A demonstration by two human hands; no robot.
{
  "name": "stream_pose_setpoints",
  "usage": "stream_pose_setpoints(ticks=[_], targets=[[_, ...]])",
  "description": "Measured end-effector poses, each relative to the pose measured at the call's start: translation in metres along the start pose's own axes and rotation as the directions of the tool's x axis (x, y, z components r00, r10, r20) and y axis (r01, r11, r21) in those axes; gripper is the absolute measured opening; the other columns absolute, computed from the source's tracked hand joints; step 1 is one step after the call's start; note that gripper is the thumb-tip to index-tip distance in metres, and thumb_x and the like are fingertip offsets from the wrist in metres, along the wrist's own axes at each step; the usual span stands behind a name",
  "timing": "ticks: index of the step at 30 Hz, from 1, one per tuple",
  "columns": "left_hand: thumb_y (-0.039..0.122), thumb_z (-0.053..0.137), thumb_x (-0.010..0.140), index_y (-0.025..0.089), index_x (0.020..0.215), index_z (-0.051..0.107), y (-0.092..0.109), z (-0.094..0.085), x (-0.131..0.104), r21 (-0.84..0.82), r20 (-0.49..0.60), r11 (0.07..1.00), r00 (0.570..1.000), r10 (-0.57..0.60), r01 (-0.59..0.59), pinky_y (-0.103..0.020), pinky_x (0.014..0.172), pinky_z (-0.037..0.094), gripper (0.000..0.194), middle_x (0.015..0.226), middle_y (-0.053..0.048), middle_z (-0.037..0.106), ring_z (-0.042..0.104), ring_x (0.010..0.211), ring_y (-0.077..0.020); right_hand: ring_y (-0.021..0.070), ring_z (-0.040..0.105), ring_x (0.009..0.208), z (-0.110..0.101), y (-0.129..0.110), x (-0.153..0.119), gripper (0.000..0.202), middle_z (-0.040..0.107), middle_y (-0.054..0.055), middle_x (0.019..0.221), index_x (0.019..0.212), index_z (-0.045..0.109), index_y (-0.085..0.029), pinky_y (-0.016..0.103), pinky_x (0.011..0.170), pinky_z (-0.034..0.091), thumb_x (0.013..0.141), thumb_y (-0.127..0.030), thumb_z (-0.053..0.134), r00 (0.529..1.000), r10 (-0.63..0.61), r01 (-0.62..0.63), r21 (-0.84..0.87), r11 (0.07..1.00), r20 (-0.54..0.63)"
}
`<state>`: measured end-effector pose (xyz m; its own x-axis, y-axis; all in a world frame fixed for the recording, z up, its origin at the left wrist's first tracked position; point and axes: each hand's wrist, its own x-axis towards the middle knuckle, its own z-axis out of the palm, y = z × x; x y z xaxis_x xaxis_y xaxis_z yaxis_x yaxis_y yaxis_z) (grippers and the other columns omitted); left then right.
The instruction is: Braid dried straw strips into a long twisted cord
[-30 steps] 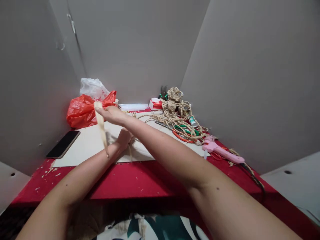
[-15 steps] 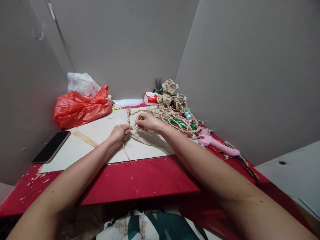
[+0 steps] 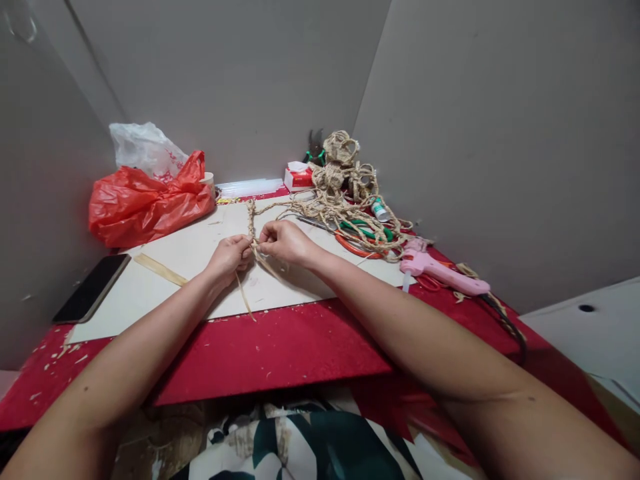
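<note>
Plaited cord (image 3: 251, 217), one: worked down from the far edge of the board (image 3: 130, 293). Left hand (image 3: 233, 257): pinching its lower end. Right hand (image 3: 286, 241): pinched, apparently on a strand. Remaining — loose strands (image 3: 269, 268), unplaited; flat strip (image 3: 160, 269), unworked, near far left corner.

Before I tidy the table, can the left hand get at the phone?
Probably yes: the phone lies uncovered, with only a flat strip between, though the left hand is holding the braid.
</note>
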<state>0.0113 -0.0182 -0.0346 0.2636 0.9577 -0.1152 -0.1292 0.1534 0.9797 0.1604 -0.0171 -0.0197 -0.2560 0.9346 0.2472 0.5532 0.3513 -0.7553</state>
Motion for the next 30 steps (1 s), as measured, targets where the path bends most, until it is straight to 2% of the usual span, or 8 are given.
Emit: stream_pose_setpoints(ticks=[6,10,14,21,26,30], targets=[[0.015,0.056,0.076,0.015,0.06,0.046,-0.002,0.001,0.0,0.018,-0.038,1.0,0.999,0.016,-0.016,-0.017,0.035,0.009,0.019,0.042,0.008,0.031,0.02,0.031,-0.0015,0.0085,0.047,0.058,-0.002,-0.011,-0.007,0.009,0.059,0.0,0.065,0.072,0.063,-0.013,0.021,0.056,0.031,0.074,-0.022,0.061,0.997,-0.042,0.035,-0.111,0.993,-0.067],[0.02,0.056,0.079,0.015,0.063,0.049,-0.003,0.0,0.001,0.003,-0.029,1.0,1.0,0.005,-0.004,-0.017,0.035,0.008,0.019,0.041,0.008,0.03,0.019,0.031,-0.0016,0.0115,0.049,0.062,-0.001,-0.011,-0.01,0.008,0.063,0.001,0.07,0.074,0.064,-0.017,0.023,0.056,0.029,0.075,-0.023,0.059,0.996,-0.001,-0.025,-0.295,0.955,-0.086],[0.023,0.057,0.081,0.014,0.064,0.051,-0.003,0.0,0.001,0.012,-0.04,1.0,0.999,0.002,-0.002,-0.017,0.036,0.009,0.019,0.041,0.008,0.03,0.019,0.031,-0.0016,0.0139,0.052,0.066,0.003,-0.006,-0.011,0.011,0.066,0.003,0.075,0.077,0.064,-0.019,0.024,0.056,0.029,0.078,-0.025,0.055,0.995,0.034,-0.07,-0.383,0.921,-0.098],[0.024,0.057,0.08,0.015,0.054,0.046,-0.006,0.001,0.002,0.089,-0.114,0.995,0.992,0.052,-0.042,-0.019,0.035,0.011,0.03,0.039,0.006,0.033,0.022,0.031,-0.0021,0.015,0.055,0.069,0.009,-0.004,-0.008,0.015,0.067,0.004,0.078,0.078,0.065,-0.019,0.025,0.058,0.031,0.081,-0.028,0.053,0.993,0.04,-0.079,-0.383,0.92,-0.111],[0.023,0.055,0.08,0.014,0.057,0.05,-0.006,0.002,0.002,0.13,-0.134,0.991,0.99,0.05,-0.032,-0.019,0.035,0.012,0.025,0.038,0.007,0.033,0.023,0.031,-0.0026,0.0163,0.056,0.071,0.012,-0.002,-0.007,0.016,0.067,0.005,0.079,0.079,0.064,-0.019,0.025,0.059,0.032,0.082,-0.03,0.052,0.989,0.046,-0.099,-0.411,0.906,-0.138],[0.022,0.056,0.079,0.015,0.054,0.048,-0.006,0.003,0.001,0.192,-0.156,0.979,0.983,0.092,-0.061,-0.019,0.036,0.014,0.027,0.038,0.007,0.034,0.025,0.032,-0.0027,0.0186,0.057,0.076,0.011,-0.003,-0.009,0.018,0.067,0.006,0.081,0.084,0.064,-0.02,0.027,0.064,0.036,0.085,-0.031,0.05,0.993,0.035,-0.082,-0.454,0.887,-0.112]])
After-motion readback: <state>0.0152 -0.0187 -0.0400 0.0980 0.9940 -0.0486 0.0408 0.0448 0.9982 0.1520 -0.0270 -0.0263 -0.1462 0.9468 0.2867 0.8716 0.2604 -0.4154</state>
